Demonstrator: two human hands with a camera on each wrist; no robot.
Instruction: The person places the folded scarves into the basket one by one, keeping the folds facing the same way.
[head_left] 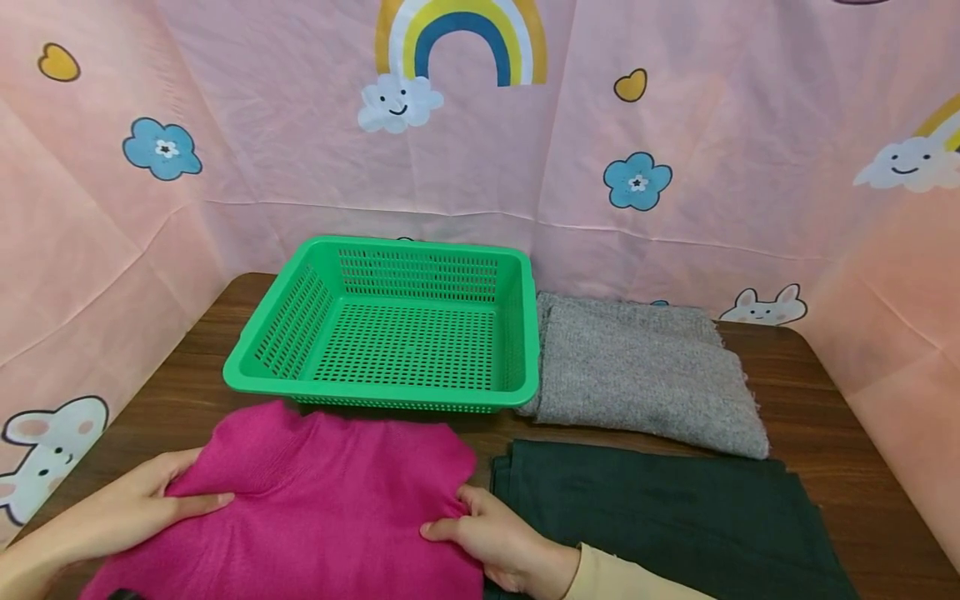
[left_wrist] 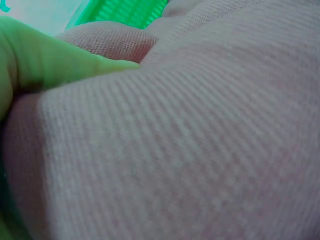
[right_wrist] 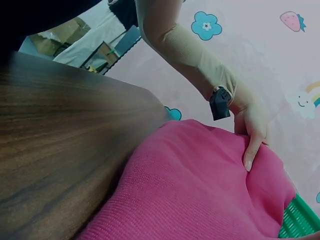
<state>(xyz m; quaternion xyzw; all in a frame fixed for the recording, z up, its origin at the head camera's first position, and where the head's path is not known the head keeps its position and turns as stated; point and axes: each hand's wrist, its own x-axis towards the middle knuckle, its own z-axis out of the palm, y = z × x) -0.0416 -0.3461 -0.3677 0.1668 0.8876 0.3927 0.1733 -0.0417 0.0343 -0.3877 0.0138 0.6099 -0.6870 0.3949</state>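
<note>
A magenta knit garment (head_left: 322, 500) is held up between both hands at the front left, in front of the green basket. The left hand (head_left: 142, 504) grips its left side, thumb on top and the other fingers partly hidden behind the cloth. On the opposite side, the right hand (head_left: 502, 533) pinches the edge with its thumb over the fabric. Close up in the left wrist view, the ribbed cloth (left_wrist: 175, 140) looks greyish pink, with the left thumb (left_wrist: 60, 60) pressed on it. The right wrist view shows the left hand (right_wrist: 252, 132) across the garment (right_wrist: 200, 180).
Behind the garment stands a green plastic basket (head_left: 382, 389) with nothing in it. To its right lies a folded grey knit cloth (head_left: 645, 367), and nearer the front a folded dark green cloth (head_left: 660, 517). Patterned pink curtains (head_left: 480, 167) enclose the wooden table (head_left: 772, 358).
</note>
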